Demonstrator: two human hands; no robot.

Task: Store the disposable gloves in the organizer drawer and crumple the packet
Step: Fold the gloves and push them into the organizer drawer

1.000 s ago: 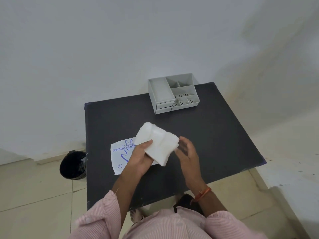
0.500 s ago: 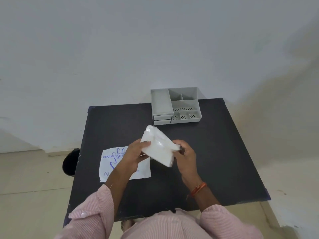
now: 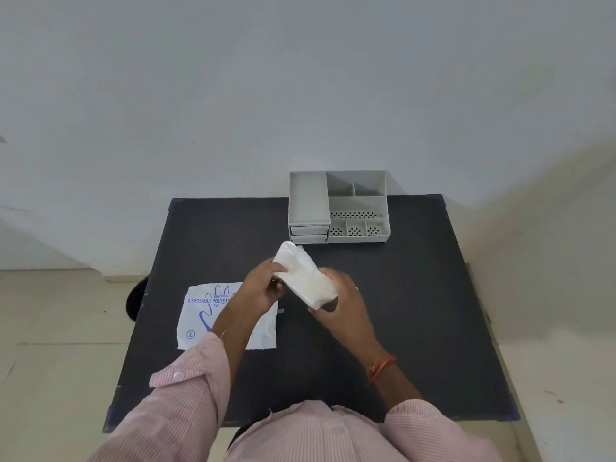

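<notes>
Dark matte square table (image 3: 416,311) standing against pale plaster wall (image 3: 266,95), beige tiled floor (image 3: 50,328) at left. Grey plastic compartmented organizer w/ drawers (image 3: 338,208) sitting at far edge. Folded white translucent stack of disposable gloves (image 3: 305,278) being held above table centre: left hand (image 3: 263,288) closing on its near-left end, right hand (image 3: 340,301) cupping the lower-right end. Flat white printed packet (image 3: 200,315) lying under left forearm.

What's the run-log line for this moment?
both hands hold glove stack | packet flat on table | organizer drawers shut

A pink, finely striped long-sleeved shirt (image 3: 186,405) with a pale cuff button (image 3: 177,375); an orange thread bracelet (image 3: 381,366) circles the right wrist.
</notes>
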